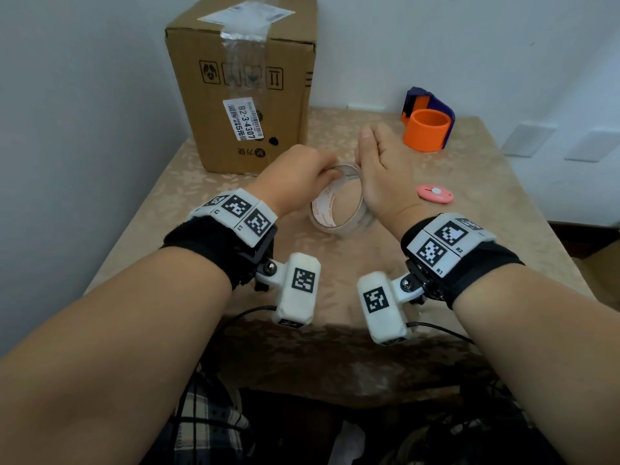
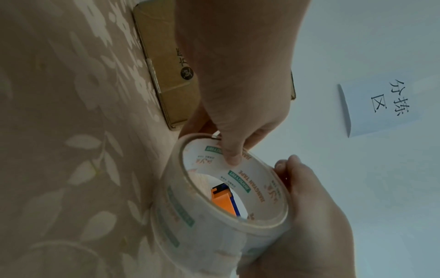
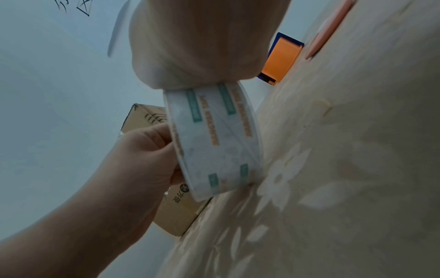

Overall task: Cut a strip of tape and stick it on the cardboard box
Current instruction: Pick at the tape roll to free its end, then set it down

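A roll of clear tape with a printed white core stands on edge at the middle of the table, its lower rim on the cloth. My left hand pinches its top left rim, thumb inside the core. My right hand cups the roll's right outer face, thumb at the rim; the wrist views show the roll between both hands. The cardboard box stands upright behind the left hand, with old tape and labels on it. A pink cutter lies right of my right hand.
An orange and blue tape dispenser sits at the back right of the table, which has a beige flowered cloth. White walls close the back and left. A paper sign hangs on the wall.
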### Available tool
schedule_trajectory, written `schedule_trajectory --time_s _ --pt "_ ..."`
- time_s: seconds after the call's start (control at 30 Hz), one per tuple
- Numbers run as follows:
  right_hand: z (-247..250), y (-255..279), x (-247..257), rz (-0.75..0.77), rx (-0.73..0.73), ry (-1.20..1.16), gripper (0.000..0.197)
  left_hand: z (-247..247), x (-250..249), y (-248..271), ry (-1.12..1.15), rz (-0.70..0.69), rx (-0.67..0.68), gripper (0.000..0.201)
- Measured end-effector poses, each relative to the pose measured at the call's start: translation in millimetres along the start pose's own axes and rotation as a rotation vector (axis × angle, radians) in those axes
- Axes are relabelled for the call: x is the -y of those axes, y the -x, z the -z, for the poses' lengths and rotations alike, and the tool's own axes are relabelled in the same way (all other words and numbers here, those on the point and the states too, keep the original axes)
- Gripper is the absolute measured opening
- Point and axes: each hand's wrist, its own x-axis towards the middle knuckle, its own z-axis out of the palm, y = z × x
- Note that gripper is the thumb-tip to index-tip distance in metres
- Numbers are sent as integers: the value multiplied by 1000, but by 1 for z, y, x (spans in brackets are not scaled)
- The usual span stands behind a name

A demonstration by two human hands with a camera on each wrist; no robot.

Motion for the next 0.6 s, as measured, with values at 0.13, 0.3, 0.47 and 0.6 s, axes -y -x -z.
schedule_trajectory --time_s 0.13,0.3,0.47,0.6 --pt "0 4 1 36 -21 17 36 -1 -1 -1 2 24 6 28" --pt "2 6 3 15 12 -82 27 2 -3 0 0 -6 10 23" --pt "0 7 7 83 -54 -41 16 3 1 1 40 39 -12 28" --pt "-3 7 10 101 -56 -16 13 5 2 3 73 62 -37 28"
